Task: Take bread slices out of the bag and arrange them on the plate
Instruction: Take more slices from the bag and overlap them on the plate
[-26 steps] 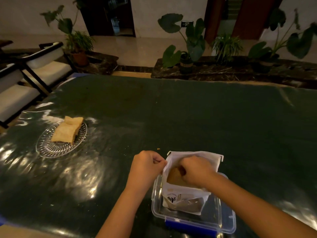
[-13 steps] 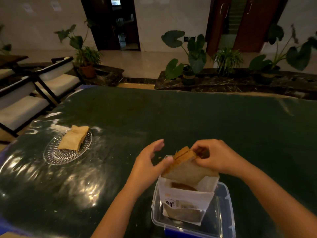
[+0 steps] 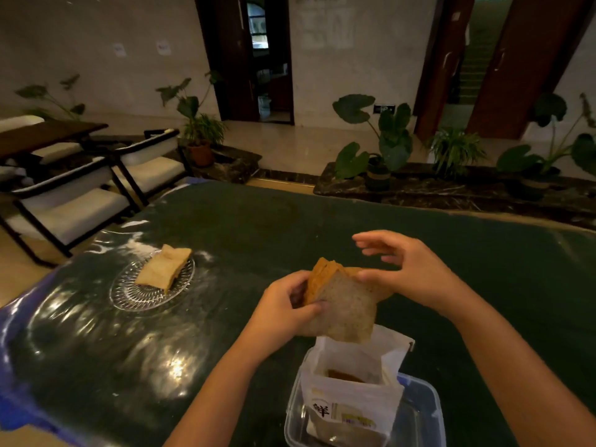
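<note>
A bread slice [image 3: 346,304] with a brown crust hangs in the air above the white bread bag [image 3: 351,388]. My left hand [image 3: 283,312] grips its left edge. My right hand [image 3: 409,269] touches its right side with the thumb, fingers spread apart above it. The bag stands open in a clear plastic box [image 3: 422,417] at the near edge, with more bread showing inside. To the left, a clear glass plate [image 3: 129,295] holds two bread slices [image 3: 163,269] lying overlapped.
The table [image 3: 322,227] has a dark green glossy cover with bright glare near the left. White cushioned chairs [image 3: 74,201] stand off the table's left side. Potted plants [image 3: 383,146] line a dark ledge beyond the far edge.
The slice has come fully out of the bag and risen above it. My left hand has closed on its edge, and my right hand's fingers have spread off it.
</note>
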`<state>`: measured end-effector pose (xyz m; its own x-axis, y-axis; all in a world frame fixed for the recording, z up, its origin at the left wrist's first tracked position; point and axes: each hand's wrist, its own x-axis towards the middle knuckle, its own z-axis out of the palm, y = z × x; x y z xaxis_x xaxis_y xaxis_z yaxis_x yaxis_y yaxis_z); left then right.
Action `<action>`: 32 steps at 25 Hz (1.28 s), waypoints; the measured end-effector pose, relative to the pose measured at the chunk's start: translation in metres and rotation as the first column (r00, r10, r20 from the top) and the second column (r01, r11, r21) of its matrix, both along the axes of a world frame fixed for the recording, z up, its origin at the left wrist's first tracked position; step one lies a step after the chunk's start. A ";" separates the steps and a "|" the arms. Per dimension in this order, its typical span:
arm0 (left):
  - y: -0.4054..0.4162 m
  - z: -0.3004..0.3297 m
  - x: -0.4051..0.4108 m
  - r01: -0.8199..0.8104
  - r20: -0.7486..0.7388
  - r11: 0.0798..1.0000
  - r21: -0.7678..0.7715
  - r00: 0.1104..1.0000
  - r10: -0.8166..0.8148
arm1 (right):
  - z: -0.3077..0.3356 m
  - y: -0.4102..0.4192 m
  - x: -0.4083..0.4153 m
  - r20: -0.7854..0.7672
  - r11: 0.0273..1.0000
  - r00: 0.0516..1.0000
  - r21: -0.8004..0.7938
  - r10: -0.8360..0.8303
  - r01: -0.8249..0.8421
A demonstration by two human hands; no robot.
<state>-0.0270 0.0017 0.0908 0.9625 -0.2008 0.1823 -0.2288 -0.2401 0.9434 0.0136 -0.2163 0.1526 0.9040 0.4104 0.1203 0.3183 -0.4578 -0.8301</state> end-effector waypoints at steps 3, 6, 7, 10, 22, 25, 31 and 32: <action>0.020 -0.001 -0.009 -0.116 -0.017 0.986 -0.123 0.993 0.114 | -0.025 0.012 -0.006 -0.240 0.966 0.971 0.247 -0.016 0.077; 0.049 0.001 -0.021 -0.231 -0.075 0.938 -0.260 0.973 0.219 | -0.046 0.053 -0.014 -0.399 0.923 0.912 0.377 0.092 0.072; 0.060 0.003 -0.025 -0.255 -0.094 0.924 -0.287 0.967 0.237 | -0.049 0.070 -0.016 -0.406 0.916 0.910 0.391 0.088 0.086; 0.104 0.006 -0.039 -0.337 -0.149 0.876 -0.346 0.941 0.303 | -0.054 0.128 -0.018 -0.370 0.913 0.928 0.391 0.041 0.115; 0.364 -0.001 -0.094 -0.448 -0.315 0.826 -0.342 0.883 0.348 | -0.066 0.392 -0.064 -0.441 0.894 0.897 0.386 -0.037 0.227; 0.411 -0.012 -0.099 -0.518 -0.388 0.777 -0.358 0.839 0.381 | -0.074 0.434 -0.072 -0.499 0.881 0.865 0.389 -0.045 0.270; 0.459 -0.050 -0.070 -0.547 -0.408 0.799 -0.251 0.808 0.425 | -0.110 0.483 -0.059 -0.574 0.832 0.810 0.387 -0.118 0.396; 0.464 -0.055 -0.059 -0.555 -0.410 0.800 -0.229 0.800 0.438 | -0.118 0.490 -0.050 -0.587 0.830 0.799 0.376 -0.132 0.413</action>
<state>-0.0864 0.4653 0.0356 0.9230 0.3361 -0.1873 0.1645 0.0954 0.9817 -0.0367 0.2734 0.0351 0.9442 0.1561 -0.2902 -0.2979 0.0283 -0.9542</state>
